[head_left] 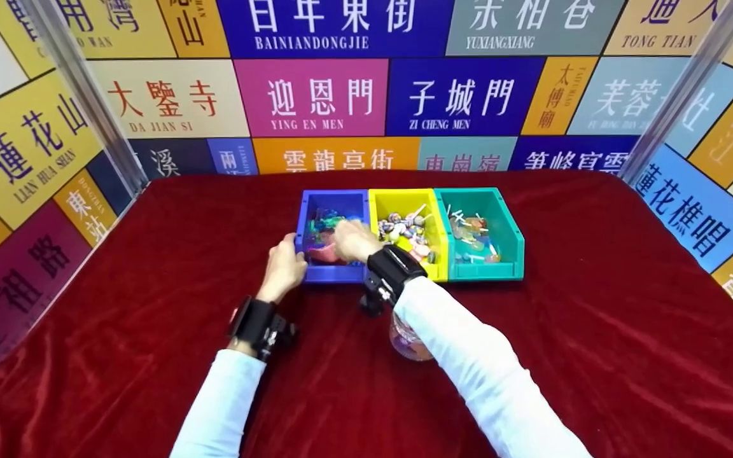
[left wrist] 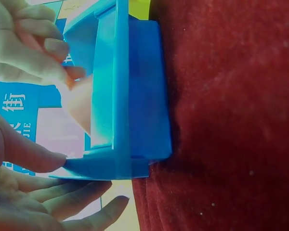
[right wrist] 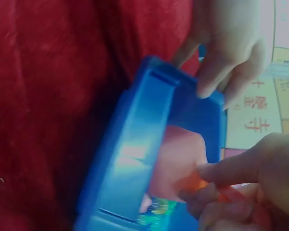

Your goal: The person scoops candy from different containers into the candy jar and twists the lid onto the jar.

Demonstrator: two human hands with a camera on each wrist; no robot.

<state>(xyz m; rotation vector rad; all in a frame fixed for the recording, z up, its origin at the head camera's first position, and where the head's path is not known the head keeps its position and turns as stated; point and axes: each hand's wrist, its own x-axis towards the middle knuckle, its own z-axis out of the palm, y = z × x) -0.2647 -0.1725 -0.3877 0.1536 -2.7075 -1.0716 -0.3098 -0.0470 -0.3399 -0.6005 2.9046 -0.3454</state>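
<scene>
My left hand (head_left: 284, 266) pinches the left side wall of the blue bin (head_left: 335, 273), thumb inside and fingers outside, as the left wrist view shows. In my right hand (head_left: 354, 240) is a pink scoop (right wrist: 176, 161), its handle gripped between thumb and curled fingers. The scoop's wide blade is down inside the blue bin, close to its front wall. Shiny green and blue wrapped pieces (right wrist: 159, 211) lie beneath it, partly hidden by the scoop and hand.
Right of the blue bin stand a yellow bin (head_left: 441, 254) with wrapped lollipops and a green bin (head_left: 508, 232) with more lollipops. A clear jar (head_left: 410, 345) stands partly under my right forearm. Dark red cloth (head_left: 169, 273) covers the table; printed panels surround it.
</scene>
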